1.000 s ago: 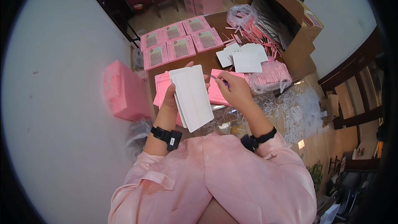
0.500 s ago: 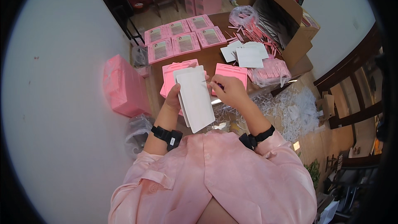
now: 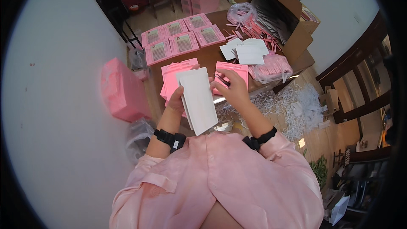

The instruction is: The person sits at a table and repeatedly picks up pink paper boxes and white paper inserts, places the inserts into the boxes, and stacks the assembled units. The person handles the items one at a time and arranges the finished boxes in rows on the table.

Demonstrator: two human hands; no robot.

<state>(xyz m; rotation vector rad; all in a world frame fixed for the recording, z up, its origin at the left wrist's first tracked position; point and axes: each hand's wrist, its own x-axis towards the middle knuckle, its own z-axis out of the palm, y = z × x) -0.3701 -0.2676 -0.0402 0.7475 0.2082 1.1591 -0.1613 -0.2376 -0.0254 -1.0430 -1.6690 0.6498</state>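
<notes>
My left hand (image 3: 176, 98) is closed around the edge of some white cards (image 3: 198, 101) with rounded corners, held tilted upright over the table's front edge. Two cards show, slightly offset from each other. My right hand (image 3: 232, 88), just right of the cards, pinches dark tweezers (image 3: 223, 80), their thin tips pointing toward the cards' upper right edge. Behind the cards lies a stack of pink plastic trays (image 3: 178, 68). Another pink tray (image 3: 241, 71) sits beyond my right hand.
Several pink cases (image 3: 183, 42) with printed sheets stand in rows at the table's back left. To the right are loose white cards (image 3: 250, 55), pink sticks (image 3: 265, 38), a bagged pink bundle (image 3: 273, 68) and an open cardboard box (image 3: 303, 38). Shredded paper (image 3: 296, 106) covers the floor.
My right hand has drawn the tweezers slightly away from the cards and turned, so more of them shows. My left hand keeps its grip on the cards; the whole view has shifted a little.
</notes>
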